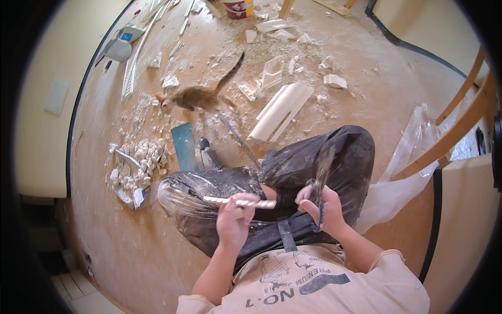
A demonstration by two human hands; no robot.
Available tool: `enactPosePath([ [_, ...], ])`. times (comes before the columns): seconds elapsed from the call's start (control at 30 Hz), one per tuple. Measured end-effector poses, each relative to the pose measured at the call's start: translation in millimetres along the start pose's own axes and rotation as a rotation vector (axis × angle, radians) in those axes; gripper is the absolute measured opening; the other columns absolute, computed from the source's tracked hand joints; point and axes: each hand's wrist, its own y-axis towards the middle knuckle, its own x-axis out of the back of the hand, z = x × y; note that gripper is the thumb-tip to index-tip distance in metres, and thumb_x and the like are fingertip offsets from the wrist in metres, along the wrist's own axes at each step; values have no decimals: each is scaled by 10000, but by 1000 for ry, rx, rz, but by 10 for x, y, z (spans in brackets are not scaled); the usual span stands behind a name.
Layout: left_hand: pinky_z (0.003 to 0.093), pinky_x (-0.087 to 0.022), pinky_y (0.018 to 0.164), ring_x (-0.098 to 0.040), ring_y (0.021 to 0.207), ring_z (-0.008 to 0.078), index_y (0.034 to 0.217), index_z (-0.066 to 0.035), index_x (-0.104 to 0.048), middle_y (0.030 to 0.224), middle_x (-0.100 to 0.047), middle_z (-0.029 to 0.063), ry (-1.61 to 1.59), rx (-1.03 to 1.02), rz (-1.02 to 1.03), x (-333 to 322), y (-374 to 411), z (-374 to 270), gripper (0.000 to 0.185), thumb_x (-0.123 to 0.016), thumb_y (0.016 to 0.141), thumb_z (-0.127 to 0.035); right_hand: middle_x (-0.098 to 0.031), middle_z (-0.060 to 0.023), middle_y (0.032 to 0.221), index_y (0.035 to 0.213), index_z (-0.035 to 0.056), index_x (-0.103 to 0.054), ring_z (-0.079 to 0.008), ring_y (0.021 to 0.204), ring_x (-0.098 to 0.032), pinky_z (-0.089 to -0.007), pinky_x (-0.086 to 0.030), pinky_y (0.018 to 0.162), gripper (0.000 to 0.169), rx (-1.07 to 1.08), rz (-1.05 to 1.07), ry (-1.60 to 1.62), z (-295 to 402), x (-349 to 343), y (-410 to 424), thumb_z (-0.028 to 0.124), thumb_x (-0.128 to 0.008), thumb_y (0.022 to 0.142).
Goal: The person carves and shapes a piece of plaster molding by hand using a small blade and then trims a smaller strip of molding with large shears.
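Observation:
My left hand (236, 221) holds a narrow white strip of rope-patterned moulding (251, 203) level above my lap. In my right hand (321, 208) is a handled tool with a long blurred blade (324, 167), probably a handsaw, its blade pointing away from me over my thigh. The two hands are apart, and the blade does not touch the strip. Both hands are over my dusty dark trousers as I sit cross-legged. Beyond my legs lie a white fluted moulding piece (282, 110) and broken ornamental plaster pieces (272, 72).
A cat (196, 98) walks beyond my legs. A teal board (183, 146) and a heap of plaster rubble (137, 167) lie at the left. Plastic sheeting (408, 176) and wooden legs (451, 145) stand at the right. A bucket (237, 8) is at the far side.

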Motion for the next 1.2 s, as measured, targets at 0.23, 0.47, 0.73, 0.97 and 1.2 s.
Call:
enactPosePath([
  [0.23,321,-336,604,-435,652,183,714,29,-612,705,-482,86,-218,149,272,66,-209,250,535,-468,976,-414,-476,-83,586,774,-19,-590,-85,635,-369,-327,-393,533,426,-119,-48,-436,116,92,-393,289,-880,819],
  [0.47,292,-323,628,-419,634,146,652,-55,-497,674,-465,37,-34,250,138,-348,-485,371,478,-472,1072,-282,-665,-51,1040,1216,-36,-577,-79,938,-630,-261,-539,831,243,-108,91,-49,-67,-147,-547,12,-617,982],
  [0.73,314,-350,666,-432,653,159,659,-70,-507,672,-480,51,130,89,240,-466,-731,319,501,-415,1083,-320,-713,-94,1078,1235,-60,-595,-142,1001,-686,-291,-538,899,255,-69,124,106,-282,-214,-643,-38,-476,1010],
  [0.97,363,-434,757,-391,590,146,653,-126,-482,639,-418,9,-346,202,294,-611,-860,-109,480,-415,1087,-319,-744,-83,966,1110,-75,-687,-128,860,-706,-282,-567,783,222,-191,315,-215,146,-125,-1028,102,-576,1034],
  [1.2,329,-436,639,-379,509,92,638,-180,-472,590,-419,-30,-24,-184,273,-1189,-1321,-1270,485,-469,1091,-352,-731,-112,967,1054,-2,-702,-187,912,-703,-326,-562,821,141,370,-385,-257,260,576,-1662,71,-594,1000],
])
